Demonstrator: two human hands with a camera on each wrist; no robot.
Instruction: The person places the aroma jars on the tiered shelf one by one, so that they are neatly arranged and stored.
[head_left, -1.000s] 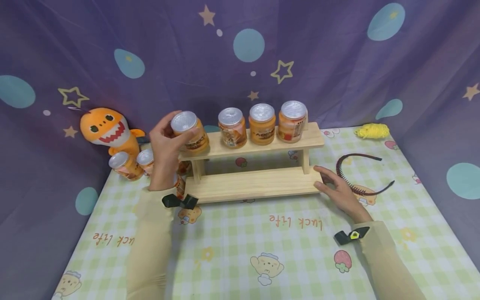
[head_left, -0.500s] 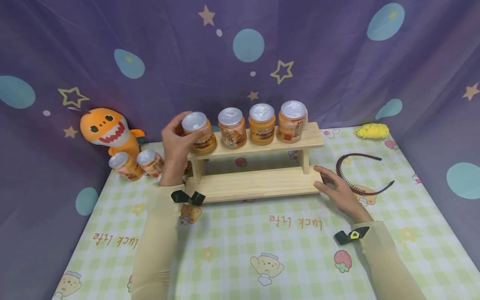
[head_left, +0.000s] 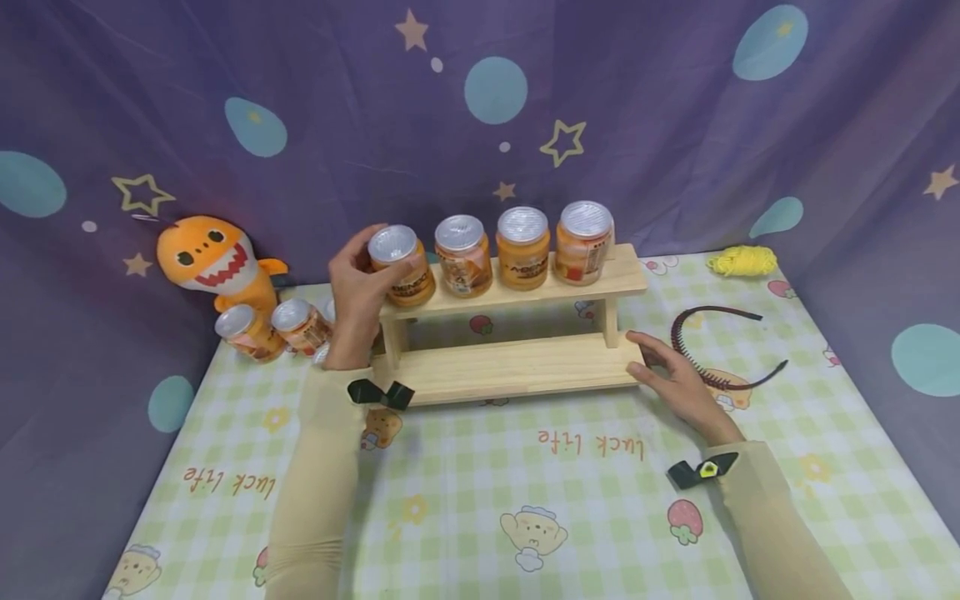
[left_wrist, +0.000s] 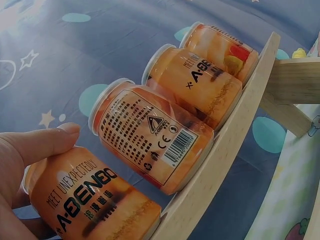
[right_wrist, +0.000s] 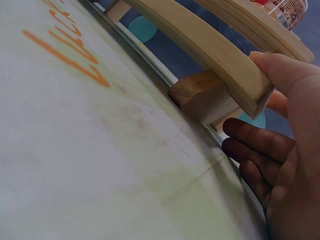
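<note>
The left hand (head_left: 360,283) grips an orange can (head_left: 400,265) standing at the left end of the upper board of a wooden rack (head_left: 517,367) on the desk (head_left: 480,500), just beside three more cans (head_left: 522,246) lined up to its right. The right hand (head_left: 675,379) lies with relaxed fingers against the right end of the rack's lower board, thumb touching its edge. Left of the rack, further cans (head_left: 270,327) lie near an orange plush shark (head_left: 213,258), and a dark headband (head_left: 712,350) lies at right.
</note>
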